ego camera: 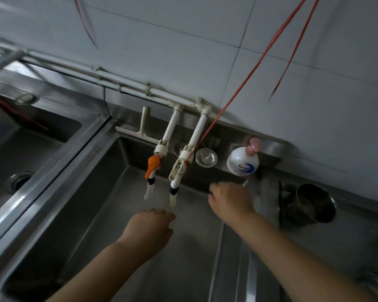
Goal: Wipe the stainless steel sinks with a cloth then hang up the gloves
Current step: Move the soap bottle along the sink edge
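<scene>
Two stainless steel sinks lie side by side below me: the right sink (109, 214) under my hands and the left sink (37, 147) beyond a steel divider. My left hand (151, 227) hovers bare over the right basin, just below the two taps, fingers curled loosely downward with nothing in them. My right hand (229, 199) is bare too and reaches to the basin's far right corner, its fingers hidden behind its back. A pale, blurred cloth-like thing (263, 192) lies on the rim right beside it. No gloves are in view.
An orange-handled tap (153, 168) and a white tap (178, 171) hang over the right sink. On the back ledge are a white squeegee (140, 129), a steel drain plug (206, 158) and a soap bottle (242, 162). A steel cup (316, 203) stands at right. Red strings (249, 73) cross the tiled wall.
</scene>
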`<state>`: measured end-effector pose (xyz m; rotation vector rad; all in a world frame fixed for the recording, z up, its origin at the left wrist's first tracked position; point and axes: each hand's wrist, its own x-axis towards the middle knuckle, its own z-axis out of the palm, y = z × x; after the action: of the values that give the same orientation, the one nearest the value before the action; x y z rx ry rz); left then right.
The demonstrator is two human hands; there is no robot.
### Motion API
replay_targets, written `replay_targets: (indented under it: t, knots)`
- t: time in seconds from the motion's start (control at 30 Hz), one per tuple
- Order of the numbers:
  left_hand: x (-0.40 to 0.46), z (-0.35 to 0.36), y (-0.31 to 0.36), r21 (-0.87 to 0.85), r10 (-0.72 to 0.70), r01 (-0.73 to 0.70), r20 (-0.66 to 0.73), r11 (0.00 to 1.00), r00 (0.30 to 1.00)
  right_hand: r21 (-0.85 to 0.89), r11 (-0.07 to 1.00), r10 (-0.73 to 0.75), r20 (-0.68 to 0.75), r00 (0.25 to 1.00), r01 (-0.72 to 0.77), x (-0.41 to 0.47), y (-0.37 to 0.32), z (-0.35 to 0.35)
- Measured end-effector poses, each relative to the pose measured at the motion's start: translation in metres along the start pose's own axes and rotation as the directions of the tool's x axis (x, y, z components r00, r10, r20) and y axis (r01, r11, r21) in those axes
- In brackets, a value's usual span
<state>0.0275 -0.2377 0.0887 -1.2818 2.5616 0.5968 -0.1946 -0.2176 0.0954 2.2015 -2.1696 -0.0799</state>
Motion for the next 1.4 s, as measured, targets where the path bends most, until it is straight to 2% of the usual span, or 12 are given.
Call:
replay_targets:
  t: [0.1,0.23,0.37,0.57,0.73,0.87,0.97,1.07,1.23,1.4]
  knots:
    - [-0.029,-0.002,-0.034,0.001,-0.051,0.051,-0.006,0.999,0.999,0.035,0.997,-0.073,0.146,0.987,0.068,-0.008,-0.053,0.004]
    - [-0.083,-0.003,-0.090,-0.074,-0.153,0.149,-0.051,0.986,0.987,0.011,0.983,-0.180,0.225,0.958,0.183,-0.015,-0.138,-0.004]
    - [-0.153,-0.004,-0.159,-0.090,-0.243,0.234,-0.101,0.968,0.965,0.015,0.959,-0.281,0.215,0.935,0.284,-0.009,-0.234,-0.019]
    - [-0.286,-0.005,-0.291,-0.171,-0.341,0.313,-0.179,0.934,0.923,0.049,0.915,-0.404,0.104,0.909,0.402,0.013,-0.410,-0.047]
    - [-0.397,0.002,-0.393,-0.094,-0.486,0.477,-0.203,0.874,0.850,0.085,0.892,-0.451,0.136,0.882,0.444,0.022,-0.558,-0.061]
    - [-0.490,0.001,-0.474,-0.110,-0.642,0.638,-0.256,0.762,0.723,0.142,0.826,-0.560,0.102,0.822,0.545,0.029,-0.682,-0.085]
    - [-0.533,-0.001,-0.519,-0.139,-0.710,0.703,-0.268,0.697,0.651,0.152,0.794,-0.603,0.070,0.795,0.589,0.039,-0.750,-0.101]
    - [-0.556,0.001,-0.555,-0.175,-0.762,0.746,-0.251,0.643,0.597,0.162,0.756,-0.648,0.047,0.760,0.635,0.054,-0.801,-0.107]
    - [-0.570,-0.003,-0.620,-0.181,-0.796,0.779,-0.221,0.601,0.563,0.150,0.715,-0.695,0.057,0.716,0.683,0.101,-0.872,-0.105]
    - [-0.573,-0.034,-0.714,-0.194,-0.837,0.818,-0.218,0.542,0.503,0.154,0.690,-0.720,0.051,0.692,0.707,0.176,-0.950,-0.104]
